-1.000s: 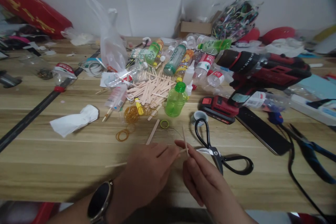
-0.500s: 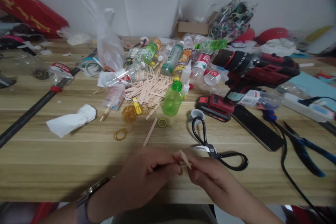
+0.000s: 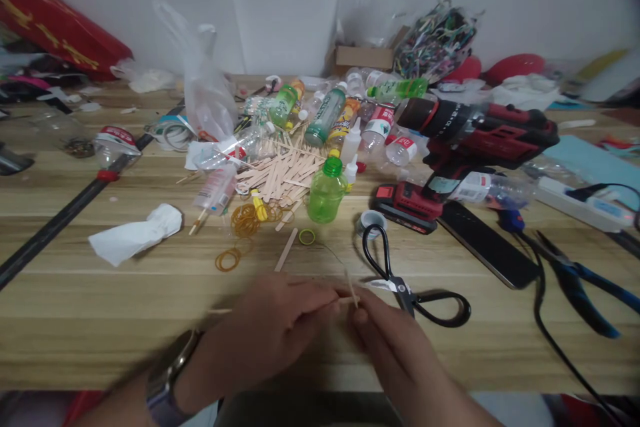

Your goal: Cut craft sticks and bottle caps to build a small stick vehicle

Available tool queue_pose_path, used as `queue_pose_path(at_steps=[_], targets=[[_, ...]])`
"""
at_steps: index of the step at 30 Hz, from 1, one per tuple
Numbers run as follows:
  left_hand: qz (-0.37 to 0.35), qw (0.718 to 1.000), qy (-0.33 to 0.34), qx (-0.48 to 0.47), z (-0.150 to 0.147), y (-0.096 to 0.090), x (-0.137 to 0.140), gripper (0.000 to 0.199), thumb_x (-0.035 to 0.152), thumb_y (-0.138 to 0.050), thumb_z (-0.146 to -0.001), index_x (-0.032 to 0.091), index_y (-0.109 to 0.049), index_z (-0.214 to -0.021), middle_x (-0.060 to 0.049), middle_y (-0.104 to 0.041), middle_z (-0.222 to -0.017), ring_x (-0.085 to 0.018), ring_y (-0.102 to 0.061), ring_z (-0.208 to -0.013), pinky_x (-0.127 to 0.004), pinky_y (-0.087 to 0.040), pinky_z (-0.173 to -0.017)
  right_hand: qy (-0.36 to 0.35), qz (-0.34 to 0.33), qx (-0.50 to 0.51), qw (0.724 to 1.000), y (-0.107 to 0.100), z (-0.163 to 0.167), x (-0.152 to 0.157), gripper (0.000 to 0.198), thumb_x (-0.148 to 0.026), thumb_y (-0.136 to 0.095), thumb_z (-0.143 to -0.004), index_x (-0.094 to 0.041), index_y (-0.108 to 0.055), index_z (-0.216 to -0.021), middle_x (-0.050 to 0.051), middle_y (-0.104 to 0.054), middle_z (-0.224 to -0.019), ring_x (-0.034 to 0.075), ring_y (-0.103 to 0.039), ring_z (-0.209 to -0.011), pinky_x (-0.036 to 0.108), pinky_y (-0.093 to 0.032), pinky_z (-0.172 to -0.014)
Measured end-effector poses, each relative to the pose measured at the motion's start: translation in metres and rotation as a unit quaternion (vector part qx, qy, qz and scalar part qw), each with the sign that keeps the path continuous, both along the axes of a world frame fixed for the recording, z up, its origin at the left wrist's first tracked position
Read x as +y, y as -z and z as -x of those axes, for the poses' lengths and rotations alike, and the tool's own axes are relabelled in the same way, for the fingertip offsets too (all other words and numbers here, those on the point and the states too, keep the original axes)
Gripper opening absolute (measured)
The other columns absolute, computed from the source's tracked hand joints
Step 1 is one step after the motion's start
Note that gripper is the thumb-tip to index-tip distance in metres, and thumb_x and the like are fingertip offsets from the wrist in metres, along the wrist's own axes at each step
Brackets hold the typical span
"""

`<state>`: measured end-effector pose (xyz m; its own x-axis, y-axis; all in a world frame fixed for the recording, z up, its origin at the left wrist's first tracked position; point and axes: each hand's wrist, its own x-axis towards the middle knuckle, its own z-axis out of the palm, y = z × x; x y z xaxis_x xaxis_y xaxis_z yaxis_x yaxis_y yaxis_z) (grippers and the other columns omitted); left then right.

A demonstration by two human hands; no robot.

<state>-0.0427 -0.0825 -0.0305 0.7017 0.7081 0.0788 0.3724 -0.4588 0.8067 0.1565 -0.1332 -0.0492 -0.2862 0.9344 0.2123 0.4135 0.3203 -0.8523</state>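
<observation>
Wooden stick (image 3: 351, 285), thin and pale, leans steeply between the two hands in the head view, over the near part of the surface (image 3: 165, 300). The right hand (image 3: 400, 343) has its grip closed, thumb and forefinger pinching the lower end. The left hand (image 3: 273, 330), back upward and a watch (image 3: 173, 368) on its wrist, has its grip pressed together on a second stick (image 3: 349, 301); the tip juts toward the right hand and crosses the first near its foot, though I cannot tell whether they touch. A pale end also shows at the other side of the left hand; the middle is hidden.

Just beyond the left hand lies a loose stick (image 3: 287, 250), near a lime ring (image 3: 307, 237) and a green bottle (image 3: 325, 201) standing upright. Behind these spreads a heap of sticks (image 3: 290, 170), with rubber bands (image 3: 245, 221) in front of it. Black-handled scissors (image 3: 401, 288) lie just beside the right hand, one handle loop against a tape roll (image 3: 371, 219). Farther right are a red-and-black drill (image 3: 490, 133), a dark phone (image 3: 487, 243) and pliers (image 3: 583, 287).
</observation>
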Motion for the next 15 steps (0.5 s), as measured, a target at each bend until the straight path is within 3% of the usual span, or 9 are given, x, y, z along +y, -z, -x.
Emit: queue_pose_path(at_steps=[3, 5, 7, 9, 11, 12, 13, 15], targets=[[-0.226, 0.971, 0.009, 0.082, 0.001, 0.006, -0.005, 0.026, 0.017, -0.038, -0.101, 0.017, -0.064, -0.104, -0.005, -0.072, -0.087, -0.019, -0.063, -0.075, -0.028, -0.044, -0.065, 0.043, 0.25, 0.076, 0.964, -0.001, 0.018, -0.014, 0.051, -0.059, -0.026, -0.106, -0.021, -0.058, -0.093, -0.004, -0.049, -0.05, 0.012, -0.042, -0.042, 0.021, -0.035, -0.042], [-0.308, 0.944, 0.014, 0.12, 0.001, 0.009, -0.008, 0.025, 0.013, -0.038, -0.1, 0.015, -0.061, -0.109, -0.006, -0.072, -0.088, -0.021, -0.064, -0.073, -0.03, -0.045, -0.062, 0.034, 0.367, 0.133, 0.92, -0.007, 0.021, -0.016, 0.054, -0.068, -0.033, -0.101, -0.019, -0.057, -0.103, -0.006, -0.048, -0.047, 0.01, -0.038, -0.037, 0.019, -0.029, -0.038], [-0.334, 0.933, 0.006, 0.131, -0.001, 0.01, -0.009, 0.025, 0.013, -0.037, -0.1, 0.014, -0.06, -0.11, -0.006, -0.072, -0.088, -0.021, -0.064, -0.071, -0.031, -0.044, -0.06, 0.008, 0.411, 0.18, 0.893, -0.01, 0.017, -0.013, 0.058, -0.068, -0.037, -0.1, -0.017, -0.054, -0.123, -0.005, -0.054, -0.05, 0.011, -0.043, -0.036, 0.018, -0.033, -0.037], [-0.283, 0.952, -0.013, 0.116, -0.003, 0.009, -0.008, 0.025, 0.015, -0.037, -0.101, 0.016, -0.062, -0.102, -0.004, -0.071, -0.083, -0.02, -0.063, -0.07, -0.029, -0.041, -0.06, 0.002, 0.331, 0.171, 0.928, -0.008, 0.007, -0.01, 0.056, -0.059, -0.034, -0.105, -0.016, -0.048, -0.139, -0.001, -0.064, -0.059, 0.015, -0.058, -0.045, 0.023, -0.048, -0.046], [-0.159, 0.982, -0.036, 0.091, -0.004, 0.006, -0.004, 0.028, 0.022, -0.039, -0.103, 0.018, -0.062, -0.087, 0.0, -0.066, -0.073, -0.016, -0.058, -0.065, -0.026, -0.036, -0.057, 0.029, 0.124, 0.076, 0.989, -0.004, -0.007, -0.005, 0.045, -0.044, -0.036, -0.108, -0.02, -0.049, -0.143, 0.008, -0.074, -0.088, 0.02, -0.073, -0.077, 0.031, -0.059, -0.071], [-0.087, 0.992, -0.042, 0.078, -0.004, 0.004, -0.002, 0.031, 0.026, -0.041, -0.103, 0.019, -0.06, -0.079, 0.002, -0.062, -0.067, -0.014, -0.055, -0.061, -0.025, -0.033, -0.055, 0.043, 0.002, 0.004, 0.999, -0.002, -0.014, -0.003, 0.04, -0.035, -0.04, -0.107, -0.022, -0.052, -0.142, 0.011, -0.073, -0.107, 0.022, -0.072, -0.097, 0.034, -0.059, -0.085], [-0.016, 0.997, -0.04, 0.064, -0.004, 0.002, 0.001, 0.035, 0.031, -0.043, -0.102, 0.018, -0.059, -0.074, 0.004, -0.058, -0.063, -0.012, -0.051, -0.058, -0.024, -0.03, -0.053, 0.046, -0.108, -0.061, 0.991, -0.002, -0.021, 0.0, 0.037, -0.028, -0.045, -0.105, -0.022, -0.054, -0.141, 0.013, -0.068, -0.123, 0.023, -0.066, -0.113, 0.035, -0.055, -0.095], [0.096, 0.995, -0.011, 0.032, -0.004, -0.001, 0.005, 0.038, 0.033, -0.046, -0.101, 0.018, -0.059, -0.07, 0.006, -0.05, -0.058, -0.01, -0.043, -0.054, -0.023, -0.028, -0.052, 0.012, -0.243, -0.154, 0.958, -0.003, -0.03, 0.005, 0.035, -0.02, -0.05, -0.103, -0.022, -0.058, -0.136, 0.014, -0.061, -0.136, 0.024, -0.056, -0.128, 0.036, -0.05, -0.104]])
